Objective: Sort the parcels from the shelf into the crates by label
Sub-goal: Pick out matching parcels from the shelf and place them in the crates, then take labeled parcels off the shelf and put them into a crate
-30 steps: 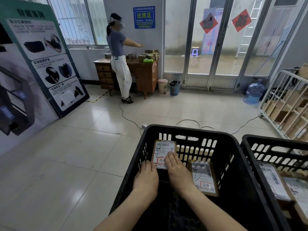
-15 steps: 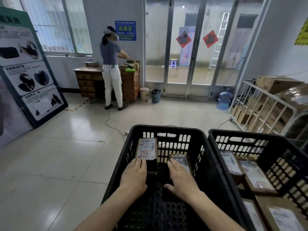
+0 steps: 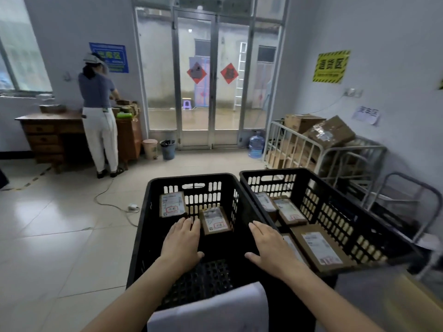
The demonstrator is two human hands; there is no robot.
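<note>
A: Since a second ago both hands have drawn back from the two parcels in the left crate (image 3: 143,236), and the right hand (image 3: 271,250) has slid off toward 3 o'clock, over the wall shared with the right crate (image 3: 335,202).

B: Where do the parcels sit now?

A: The taller parcel (image 3: 172,203) leans against the far wall at 12 o'clock; the shorter parcel (image 3: 215,220) lies just beside it toward 2 o'clock, label up. More labelled parcels lie flat in the right crate.

B: How would they handle?

A: Small cardboard boxes, so stiff, likely light, and not slippery. I'd pinch one across its short sides, thumb clear of the label.

B: And the hands?

A: The left hand (image 3: 181,243) is flat, fingers straight and together, their tips just short of the taller parcel, palm down, holding nothing. The right hand is spread, thumb out, also empty and touching no parcel that I can see.

B: Anything farther out?

A: At 10 o'clock another person (image 3: 99,109) stands at a wooden desk (image 3: 45,130); at 2 o'clock is a metal cage cart (image 3: 282,142) of cartons.
</note>
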